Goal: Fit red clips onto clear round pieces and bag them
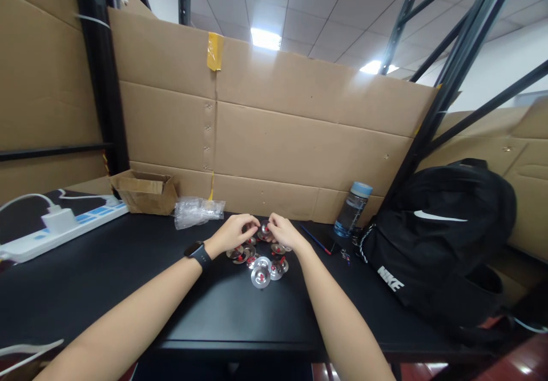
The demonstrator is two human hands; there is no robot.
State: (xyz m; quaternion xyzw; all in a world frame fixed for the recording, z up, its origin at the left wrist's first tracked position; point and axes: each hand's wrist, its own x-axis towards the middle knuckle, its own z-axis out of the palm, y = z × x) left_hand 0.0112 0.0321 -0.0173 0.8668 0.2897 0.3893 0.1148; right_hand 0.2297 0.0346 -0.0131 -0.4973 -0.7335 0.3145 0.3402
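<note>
Several small silver finger cymbals [261,276], shallow metal discs with red pieces at their middles, lie in a loose ring on the black table. At the far side of the ring, my right hand [283,232] pinches one raised finger cymbal [265,228] by its right side. Close to that disc's left edge is my left hand [235,231], its fingers curled towards the thumb; what lies between those fingertips, if anything, is too small to make out. More finger cymbals [238,253] rest just below my left hand, and another [278,249] sits under my right.
Behind are an open cardboard box [148,192], crumpled clear plastic [197,212] and a cardboard wall [274,147]. A white power strip [94,215] lies left. To the right stand a water bottle [351,209] and a black backpack [445,255], with a blue pen [314,238] nearby.
</note>
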